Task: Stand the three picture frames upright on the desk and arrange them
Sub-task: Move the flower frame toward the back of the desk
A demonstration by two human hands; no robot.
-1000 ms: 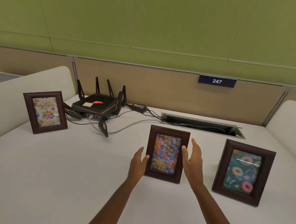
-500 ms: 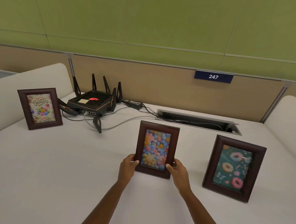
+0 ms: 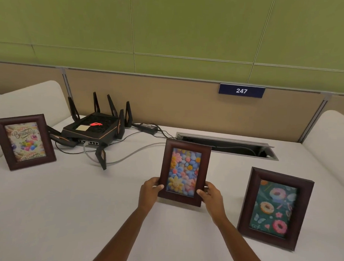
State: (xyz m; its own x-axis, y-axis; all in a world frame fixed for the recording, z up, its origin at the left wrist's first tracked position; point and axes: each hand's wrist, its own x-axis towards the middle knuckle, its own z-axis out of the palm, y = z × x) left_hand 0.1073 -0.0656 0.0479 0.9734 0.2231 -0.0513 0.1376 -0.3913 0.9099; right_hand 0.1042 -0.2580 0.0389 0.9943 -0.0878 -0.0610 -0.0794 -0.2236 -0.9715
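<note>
Three dark wooden picture frames stand upright on the white desk [image 3: 66, 214]. The flower frame [image 3: 184, 172] is in the middle, and both hands grip its lower sides: my left hand [image 3: 149, 192] holds the left edge, my right hand [image 3: 210, 195] the right edge, thumbs on the front. The birthday frame [image 3: 24, 141] stands at the far left. The donut frame [image 3: 274, 208] stands at the right, apart from my hands.
A black router [image 3: 93, 127] with several antennas sits at the back left, with cables [image 3: 127, 158] trailing across the desk behind the flower frame. An open cable slot [image 3: 225, 145] runs along the back. A tan partition with a "247" sign [image 3: 241, 91] closes the far side.
My hands went from open beside the flower frame to gripping its lower sides. The frame stays upright in about the same spot between the other two.
</note>
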